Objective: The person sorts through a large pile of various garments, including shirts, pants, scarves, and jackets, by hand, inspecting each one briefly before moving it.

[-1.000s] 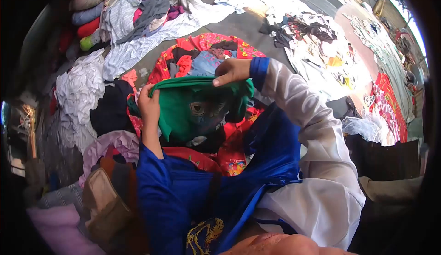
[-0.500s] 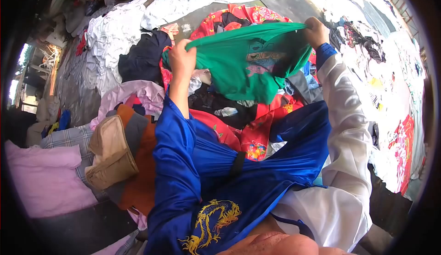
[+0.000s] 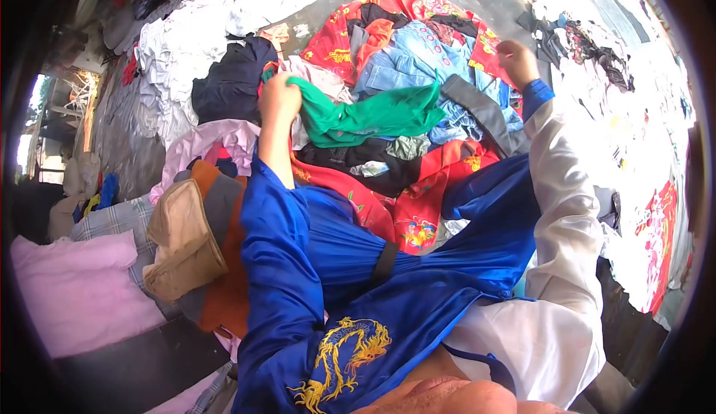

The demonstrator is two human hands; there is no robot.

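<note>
My left hand point(image 3: 280, 99) is closed on one end of a green T-shirt point(image 3: 365, 115), which hangs bunched and slack to the right. My right hand point(image 3: 516, 63) is off the shirt, with loosely bent fingers and nothing visible in them. Below the shirt lies a heap of clothes on a red flowered cloth point(image 3: 418, 224). Blue denim clothing point(image 3: 406, 56) shows behind the shirt, and a dark grey garment point(image 3: 477, 108) lies near my right hand.
A dark navy garment point(image 3: 235, 78) and a white clothes pile point(image 3: 175, 63) lie to the left. Nearer me are a folded tan garment point(image 3: 183, 242) and a pink cloth point(image 3: 82, 287). More white clothing point(image 3: 634, 145) spreads along the right.
My right hand has let go of the green T-shirt. The shirt, stretched between both hands before, has dropped and folded toward the left, uncovering the denim. My left hand has shifted slightly left.
</note>
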